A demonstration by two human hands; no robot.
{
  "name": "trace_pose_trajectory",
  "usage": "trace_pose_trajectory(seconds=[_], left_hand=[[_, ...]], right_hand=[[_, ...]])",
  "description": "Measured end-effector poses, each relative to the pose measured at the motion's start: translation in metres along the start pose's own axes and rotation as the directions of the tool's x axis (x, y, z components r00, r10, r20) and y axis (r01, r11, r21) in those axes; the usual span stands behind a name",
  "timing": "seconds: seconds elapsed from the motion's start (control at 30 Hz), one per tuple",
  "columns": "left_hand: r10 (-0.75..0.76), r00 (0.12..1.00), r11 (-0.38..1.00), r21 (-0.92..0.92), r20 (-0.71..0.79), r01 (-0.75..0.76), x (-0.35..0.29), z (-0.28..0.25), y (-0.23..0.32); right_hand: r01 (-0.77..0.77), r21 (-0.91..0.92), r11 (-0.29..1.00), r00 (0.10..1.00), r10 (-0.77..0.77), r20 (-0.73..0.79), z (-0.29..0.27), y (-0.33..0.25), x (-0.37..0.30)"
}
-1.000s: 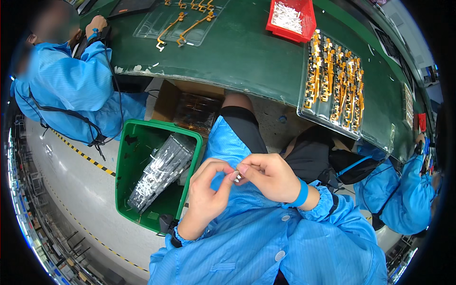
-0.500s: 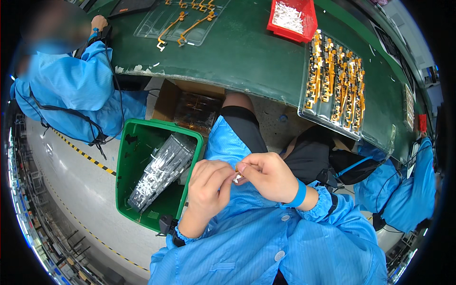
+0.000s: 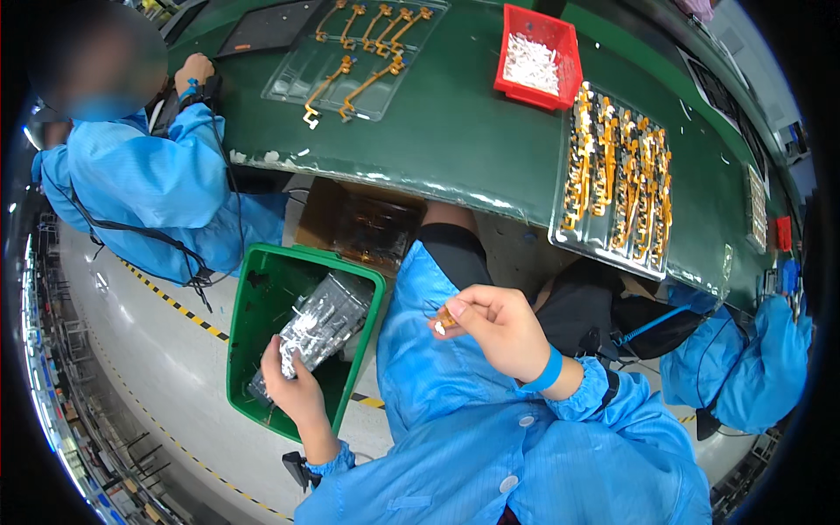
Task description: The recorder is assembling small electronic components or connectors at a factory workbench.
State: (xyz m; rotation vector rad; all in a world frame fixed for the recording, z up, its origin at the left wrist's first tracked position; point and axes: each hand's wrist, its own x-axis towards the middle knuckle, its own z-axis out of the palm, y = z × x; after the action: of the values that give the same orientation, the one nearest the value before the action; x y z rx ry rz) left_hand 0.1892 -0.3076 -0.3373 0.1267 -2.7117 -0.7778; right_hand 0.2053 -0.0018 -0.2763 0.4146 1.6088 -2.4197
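Above my lap, my right hand (image 3: 500,331) is closed, thumb against fingers, on a small orange flex cable (image 3: 450,317). A small white piece shows at the cable's lower end, and the rest is hidden by my fingers. My left hand (image 3: 296,392) is over the green bin (image 3: 308,254), thumb and fingers apart, with nothing visible held in it. Beneath its fingertips lie crumpled clear plastic trays (image 3: 337,311) with white scraps on them.
On the green table (image 3: 455,131) are a clear tray of orange flex cables (image 3: 385,87), a red bin (image 3: 560,52) of white pieces and a fuller tray of flex cables (image 3: 617,175). A cardboard box (image 3: 322,210) is underneath. Co-workers in blue sit left (image 3: 157,175) and right.
My left hand has left my right hand and moved left and down over the green bin, its fingers parting. My right hand still holds the flex cable. The view has shifted slightly.
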Motion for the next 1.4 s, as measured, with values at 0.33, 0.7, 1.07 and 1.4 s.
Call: trace_pose_trajectory(seconds=[0.33,0.7,1.07,1.4], left_hand=[[0.723,0.690,0.611,-0.437,-0.030,-0.659,-0.002,0.021,0.130],[0.795,0.607,0.541,-0.459,0.004,-0.705,0.007,0.034,0.161],[0.767,0.628,0.612,-0.448,0.135,-0.652,0.000,0.028,0.187],[0.496,0.682,0.764,-0.643,0.538,-0.049,0.000,0.034,0.185]], right_hand=[[0.002,-0.137,0.991,0.999,0.003,0.034,0.012,0.011,0.003],[0.012,-0.051,0.999,0.994,-0.017,-0.104,-0.015,0.015,-0.009],[0.095,-0.253,0.963,0.991,-0.115,-0.067,-0.026,0.004,-0.007],[0.351,-0.486,0.801,0.936,-0.318,0.152,-0.045,-0.019,-0.020]])
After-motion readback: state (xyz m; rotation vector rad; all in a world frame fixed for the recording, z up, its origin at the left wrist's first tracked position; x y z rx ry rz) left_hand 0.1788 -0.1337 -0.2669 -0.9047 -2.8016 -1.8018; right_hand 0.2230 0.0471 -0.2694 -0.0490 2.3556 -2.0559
